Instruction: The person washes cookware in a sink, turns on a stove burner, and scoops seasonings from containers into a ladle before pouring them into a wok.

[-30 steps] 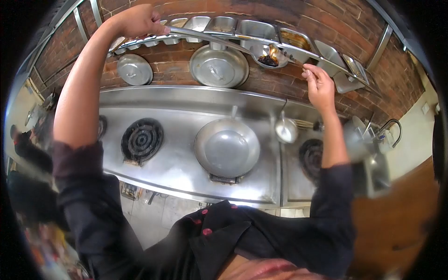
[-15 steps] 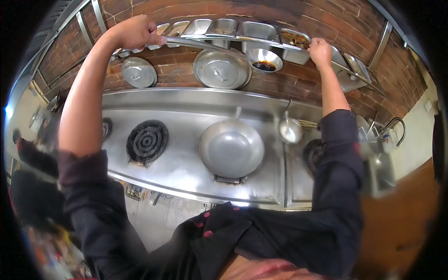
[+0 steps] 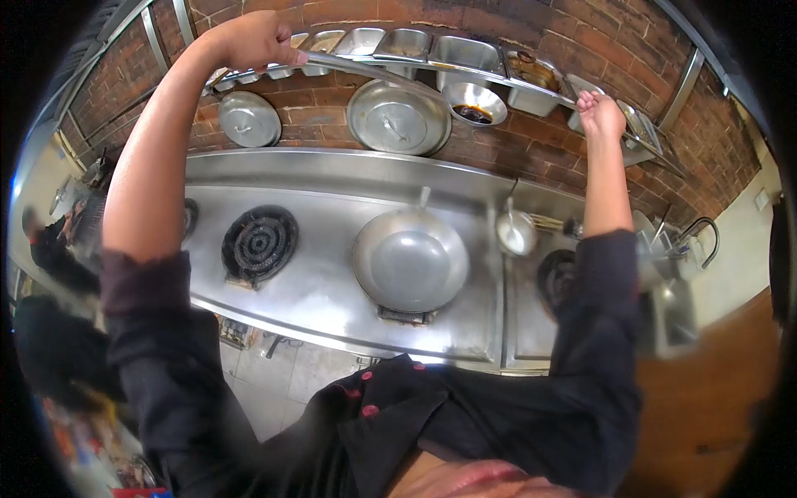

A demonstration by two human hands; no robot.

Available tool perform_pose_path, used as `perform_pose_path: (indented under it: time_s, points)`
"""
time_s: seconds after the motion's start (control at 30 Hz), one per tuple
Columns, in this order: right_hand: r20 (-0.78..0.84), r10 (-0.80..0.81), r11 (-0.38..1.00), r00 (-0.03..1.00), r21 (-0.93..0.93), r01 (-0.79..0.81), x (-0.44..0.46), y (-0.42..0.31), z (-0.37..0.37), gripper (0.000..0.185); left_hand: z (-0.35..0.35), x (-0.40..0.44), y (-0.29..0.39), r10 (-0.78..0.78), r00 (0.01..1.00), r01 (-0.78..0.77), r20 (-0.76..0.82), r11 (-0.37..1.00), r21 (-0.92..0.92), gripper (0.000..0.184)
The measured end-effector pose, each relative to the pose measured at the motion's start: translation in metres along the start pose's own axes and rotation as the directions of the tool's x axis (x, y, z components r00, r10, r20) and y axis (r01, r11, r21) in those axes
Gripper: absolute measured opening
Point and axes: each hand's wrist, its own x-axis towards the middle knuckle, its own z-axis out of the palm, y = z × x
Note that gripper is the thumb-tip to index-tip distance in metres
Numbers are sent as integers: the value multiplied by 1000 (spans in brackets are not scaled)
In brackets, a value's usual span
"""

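Note:
My left hand (image 3: 253,41) is wrapped round the long handle of a steel ladle (image 3: 479,105), raised at the upper left. The ladle's bowl holds a dark brown liquid and hangs in front of the rack of seasoning containers. My right hand (image 3: 603,114) is at the rack's right part, fingers curled in; anything inside them is hidden. Left of it, a steel container (image 3: 532,98) holds brown contents. Below stands a wide, bare-bottomed wok (image 3: 411,260) on a burner.
Two round lids (image 3: 249,120) lean against the brick wall behind the steel stove (image 3: 332,216). A black burner (image 3: 260,243) lies left of the wok. To its right are a small pot with white contents (image 3: 515,233) and a faucet (image 3: 706,236). People in dark clothing stand far left.
My right hand has moved right and slightly down, away from the container with brown contents. The ladle in my left hand stays nearly in place. The view has shifted slightly.

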Motion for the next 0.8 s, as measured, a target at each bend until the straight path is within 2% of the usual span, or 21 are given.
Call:
perform_pose_path:
  time_s: [0.07, 0.13, 0.17, 0.2, 0.23, 0.27, 0.3, 0.33, 0.37, 0.43, 0.5, 0.57, 0.6, 0.67, 0.7, 0.73, 0.77, 0.8]
  points:
    - [-6, -12, 1000, 1000, -1, 12, -34, -6, 7, 8, -2, 0, 2, 10, 1000, -10, 3, 999, -47, 39]
    - [190, -130, 984, 973, -96, 150, -70, -5, 9, 14, -3, -1, 3, 4, 1000, -4, 5, 999, -53, 39]
    - [196, -128, 984, 972, -100, 149, -93, 0, 12, 14, -3, -2, 4, 2, 1000, -1, 8, 999, -55, 39]
    - [301, -219, 904, 928, -295, 309, -119, 8, 15, 16, -8, -3, 8, -2, 1000, 3, 8, 998, -59, 39]
    - [420, -279, 761, 863, -452, 466, -139, 13, 15, 18, -16, -6, 12, -48, 996, 47, 76, 999, 6, 38]
    - [540, -279, 566, 794, -575, 590, -150, 22, 9, 18, -20, -9, 13, -97, 985, 88, 141, 993, 73, 39]
    - [651, -243, 335, 720, -640, 692, -162, 27, 7, 19, -20, -11, 11, -102, 985, 93, 141, 993, 69, 39]
    - [776, -225, 127, 589, -576, 808, -171, 26, 7, 18, -19, -14, 10, -59, 993, 51, 105, 996, 76, 39]
    - [778, -223, 127, 587, -574, 809, -178, 25, 8, 18, -18, -16, 8, -16, 998, 10, 68, 996, 86, 38]
    - [891, -315, -92, 328, -373, 923, -184, 22, 13, 17, -16, -15, 4, -21, 997, 13, 68, 993, 117, 39]
    - [893, -317, -91, 319, -363, 927, -189, 17, 18, 17, -13, -16, -3, -28, 997, 17, 76, 989, 147, 39]
    - [898, -281, -94, 339, -377, 922, -190, 19, 19, 18, -11, -18, -9, 30, 999, -34, 24, 986, 161, 41]
    - [899, -275, -91, 342, -378, 921, -187, 22, 15, 18, -12, -18, -10, 23, 997, -33, 67, 989, 146, 44]
    - [815, -167, 104, 556, -546, 831, -172, 32, 6, 18, -9, -21, -10, -15, 998, 6, 64, 991, 132, 45]
    - [821, -167, 105, 546, -536, 838, -163, 34, 7, 18, -10, -23, -13, -59, 997, 53, 51, 991, 121, 47]
    - [702, -234, 422, 673, -550, 721, -154, 35, 9, 20, 7, -13, -38, 144, 986, -130, -90, 981, 146, 49]
    - [556, -232, 700, 798, -474, 534, -148, 38, 10, 22, 5, -16, -37, 136, 987, -122, -89, 982, 145, 49]
    - [491, -260, 777, 831, -405, 482, -141, 34, 18, 24, 0, -19, -30, 49, 999, -48, -7, 991, 122, 49]
